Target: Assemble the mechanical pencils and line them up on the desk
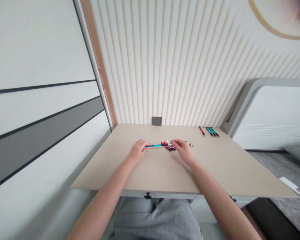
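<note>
A slim teal pen is lying across the table, almost side to side, with its dark tip pointing toward 9 o'clock and its other end running into a bunch of red pens with white parts showing among them. The left hand is curling over the tip end, while the right hand is reaching in from 3 o'clock, its fingertips at the red bunch. The left hand is nearer the teal barrel, the right nearer the red pens. The hands are apart, with the pens bridging the gap between them; whether either is gripping, I cannot tell. Small dark pieces are lying just beyond the right hand at 2 o'clock. Farther out at 1 o'clock, a single red pen and several teal pens are lying near the table's far edge, beneath a ribbed white wall panel with a grey socket.
</note>
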`<state>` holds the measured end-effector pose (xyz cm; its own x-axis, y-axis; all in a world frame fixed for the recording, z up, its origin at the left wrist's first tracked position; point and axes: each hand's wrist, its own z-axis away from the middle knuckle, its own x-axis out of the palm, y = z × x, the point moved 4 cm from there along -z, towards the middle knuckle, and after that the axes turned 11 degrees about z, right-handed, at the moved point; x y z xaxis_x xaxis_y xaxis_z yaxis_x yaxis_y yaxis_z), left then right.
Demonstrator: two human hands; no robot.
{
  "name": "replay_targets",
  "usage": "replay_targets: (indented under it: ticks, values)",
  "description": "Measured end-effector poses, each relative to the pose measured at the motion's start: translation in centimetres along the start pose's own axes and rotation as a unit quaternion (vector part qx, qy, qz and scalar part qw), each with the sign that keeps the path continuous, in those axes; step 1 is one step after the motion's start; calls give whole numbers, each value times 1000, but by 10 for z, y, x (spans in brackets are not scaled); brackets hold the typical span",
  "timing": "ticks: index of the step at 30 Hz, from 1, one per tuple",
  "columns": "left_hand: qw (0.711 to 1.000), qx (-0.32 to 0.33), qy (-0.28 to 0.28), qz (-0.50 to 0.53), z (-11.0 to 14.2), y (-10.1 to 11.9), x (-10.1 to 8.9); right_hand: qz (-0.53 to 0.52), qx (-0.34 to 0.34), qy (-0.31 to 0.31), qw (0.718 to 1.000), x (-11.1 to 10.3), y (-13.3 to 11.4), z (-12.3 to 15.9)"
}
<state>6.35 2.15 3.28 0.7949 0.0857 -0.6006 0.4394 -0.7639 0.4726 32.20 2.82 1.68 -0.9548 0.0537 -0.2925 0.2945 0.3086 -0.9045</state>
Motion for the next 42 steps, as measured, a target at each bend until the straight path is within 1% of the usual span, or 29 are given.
replay_targets:
  ticks: [3, 5, 10, 17, 19, 22, 25, 27, 31, 34, 39, 42]
  values:
    - [1000, 2, 3, 2, 0, 0, 0, -1, 6, 43, 999, -9, -1, -1]
    - [1000, -2, 6, 2, 0, 1, -1, -7, 13, 52, 999, -11, -1, -2]
    - [1000, -13, 9, 0, 0, 1, -1, -40, 19, 6, 999, -2, -1, 1]
    - [1000, 0, 1, 7, 0, -1, 1, -35, 5, -53, 998, 12, 0, 5]
    - [1000, 9, -6, 8, 1, -2, 2, -12, 1, -56, 998, 12, -1, 6]
    - [1000, 18, -16, 9, 1, -1, 3, 62, -3, -61, 996, 12, 0, 8]
    - [999, 21, -25, 6, 1, 0, 5, 126, 9, -71, 989, 12, 3, 9]
    - [999, 20, -25, 5, 1, 0, 5, 141, 6, -70, 987, 12, 3, 10]
    - [1000, 11, -16, 1, 0, 0, 3, 148, -49, -49, 987, 8, -4, 9]
    - [1000, 10, -16, -1, -1, 1, 3, 171, -64, -31, 983, 4, -6, 9]
    - [1000, 19, -20, -1, -1, 3, 3, 222, -56, -56, 972, 5, -3, 10]
    - [1000, 22, -21, -2, -1, 4, 3, 243, -65, -67, 965, 5, -7, 12]
